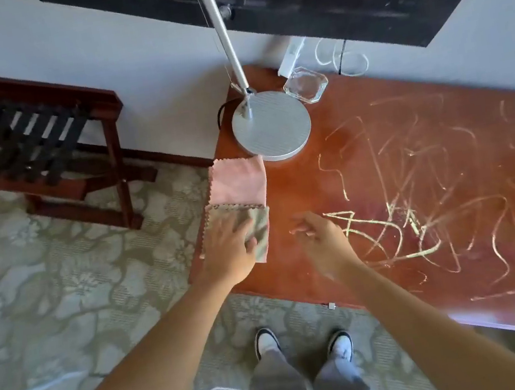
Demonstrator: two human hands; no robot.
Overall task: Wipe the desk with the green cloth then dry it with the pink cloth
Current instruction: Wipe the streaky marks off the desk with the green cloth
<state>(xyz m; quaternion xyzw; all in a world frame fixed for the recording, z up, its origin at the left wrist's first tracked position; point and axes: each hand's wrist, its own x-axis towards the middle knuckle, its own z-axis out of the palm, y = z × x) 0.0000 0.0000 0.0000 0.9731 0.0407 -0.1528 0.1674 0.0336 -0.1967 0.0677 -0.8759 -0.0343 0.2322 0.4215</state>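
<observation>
I see my left hand (228,252) lying flat on the green cloth (256,228), fingers spread and pressing down, not closed around it. That cloth sits at the desk's (298,185) left end, around nine o'clock from the middle of the view, its edge at the desk edge. The pink cloth (236,181) lies just beyond it toward twelve o'clock, touching or slightly tucked under it, and nearly meets the round lamp base (272,124). My right hand (319,239) hovers over the wood at about three o'clock from the left hand, fingers loosely apart and holding nothing. Pale scribbled streaks (416,191) cover the desk farther toward three o'clock. A glass ashtray (306,84) stands beside the lamp base at one o'clock from it.
</observation>
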